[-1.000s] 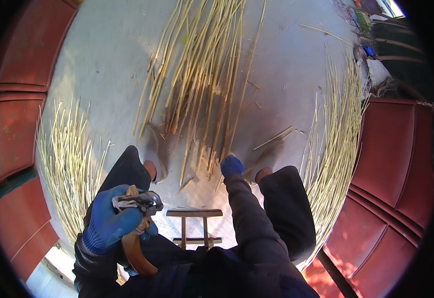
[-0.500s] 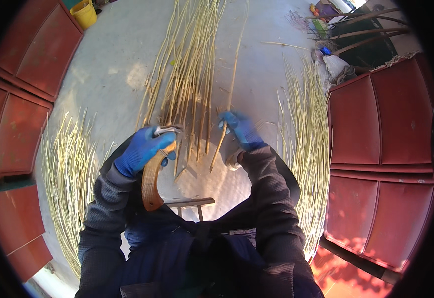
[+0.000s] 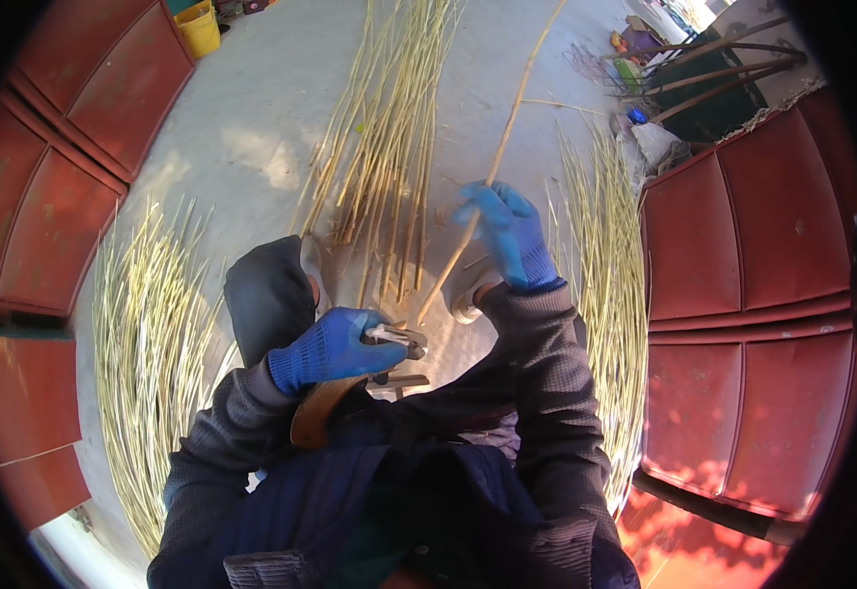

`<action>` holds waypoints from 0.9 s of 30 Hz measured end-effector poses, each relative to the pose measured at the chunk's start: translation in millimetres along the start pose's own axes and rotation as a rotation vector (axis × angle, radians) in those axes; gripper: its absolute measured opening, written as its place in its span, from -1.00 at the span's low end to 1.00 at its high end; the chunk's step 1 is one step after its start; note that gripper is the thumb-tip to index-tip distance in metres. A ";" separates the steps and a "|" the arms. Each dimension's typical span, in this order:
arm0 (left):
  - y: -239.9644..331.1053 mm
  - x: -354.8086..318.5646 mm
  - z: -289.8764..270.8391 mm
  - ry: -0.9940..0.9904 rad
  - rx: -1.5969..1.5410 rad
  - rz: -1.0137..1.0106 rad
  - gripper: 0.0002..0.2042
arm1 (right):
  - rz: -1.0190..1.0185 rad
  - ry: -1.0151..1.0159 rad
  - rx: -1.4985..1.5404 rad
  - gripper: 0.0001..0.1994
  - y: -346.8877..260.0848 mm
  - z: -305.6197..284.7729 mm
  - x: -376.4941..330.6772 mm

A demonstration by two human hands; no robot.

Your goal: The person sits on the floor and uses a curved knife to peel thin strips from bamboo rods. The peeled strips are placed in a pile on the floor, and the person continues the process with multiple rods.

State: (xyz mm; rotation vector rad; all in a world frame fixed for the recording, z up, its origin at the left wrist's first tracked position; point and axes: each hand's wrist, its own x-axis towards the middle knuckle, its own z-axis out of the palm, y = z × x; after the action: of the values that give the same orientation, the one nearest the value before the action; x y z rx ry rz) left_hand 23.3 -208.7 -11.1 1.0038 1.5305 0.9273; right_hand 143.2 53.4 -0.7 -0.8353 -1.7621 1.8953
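Observation:
My left hand (image 3: pixel 325 348), in a blue glove, is closed round a tool with a curved wooden handle (image 3: pixel 312 417) and a dark metal head. Its head is by the thumb, close to my lap; the exact kind of tool is unclear. In its own blue glove, my right hand (image 3: pixel 509 234) grips a long thin stick (image 3: pixel 514 113), slightly blurred. The stick slants from the top of the view down to a lower end near the tool's head; whether they touch is hard to tell. Ahead of my hands, a loose bundle of similar sticks (image 3: pixel 389 157) lies on the floor.
Paler thin stalks are piled at my left (image 3: pixel 144 363) and right (image 3: pixel 610 324). Red panelled metal sheets (image 3: pixel 742 422) flank both sides. A small wooden stand (image 3: pixel 404 381) is between my legs. Far off are a yellow bucket (image 3: pixel 199 27) and clutter with poles (image 3: pixel 723 93).
My left hand has moved right and down with the tool, turning its head rightward. My right hand has risen and gone right, carrying the stick with it.

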 end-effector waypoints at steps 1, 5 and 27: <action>0.7 -2.4 0.9 -0.019 -0.056 -0.003 -0.68 | -0.003 -0.005 0.001 -0.70 -1.1 0.2 -4.4; 4.1 -7.5 5.6 -0.052 -0.121 0.017 -0.73 | -0.077 -0.083 0.047 -0.70 1.5 1.8 -21.2; 10.6 -22.2 18.2 0.149 0.149 0.214 -0.62 | -0.166 -0.292 -0.066 -0.75 38.1 42.5 -124.4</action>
State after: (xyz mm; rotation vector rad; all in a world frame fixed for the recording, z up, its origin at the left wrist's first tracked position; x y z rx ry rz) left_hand 45.1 -224.6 3.3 1.2470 1.6582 1.0686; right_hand 209.1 -65.0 -19.8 -0.4324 -2.0041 1.9334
